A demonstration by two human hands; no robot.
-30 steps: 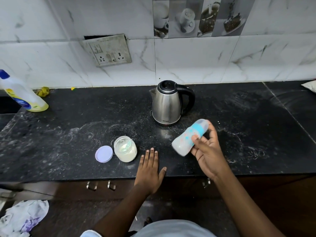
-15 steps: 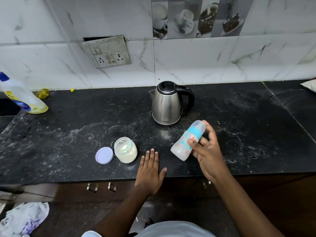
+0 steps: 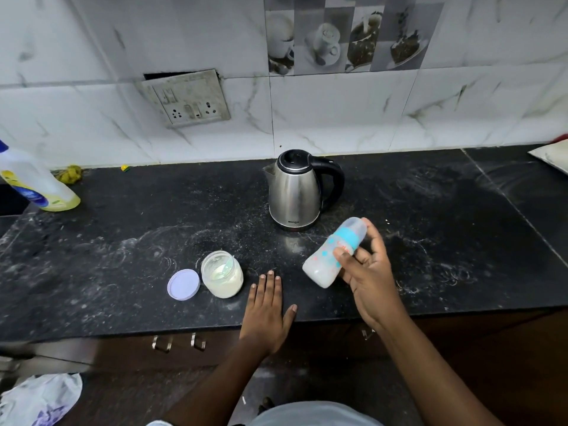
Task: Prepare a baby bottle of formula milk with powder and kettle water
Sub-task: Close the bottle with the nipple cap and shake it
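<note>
Right, the baby bottle [image 3: 333, 253] is up in the right hand [image 3: 368, 272], held over the black counter [image 3: 123, 241] just in front of the kettle [image 3: 295, 192] and a little to its right. It is tilted hard: the long axis runs from lower left to upper right, the rounded base pointing down towards the counter's front edge and the clear cap with its blue collar pointing up and away towards the wall. White milky liquid sits in the lower part. The grip is firm, with the thumb pressed across the front of the bottle and the fingers curled round behind it. The left hand [image 3: 266, 309] lies flat on the counter near the front edge, fingers straight and close together, thumb spread, holding nothing. Just left of it stands the open jar [image 3: 222, 275] of pale powder, a scoop inside, and its lilac lid [image 3: 183, 284] lies flat beside the jar. Far left, a yellow cleaner bottle [image 3: 33, 182] stands on the counter.
</note>
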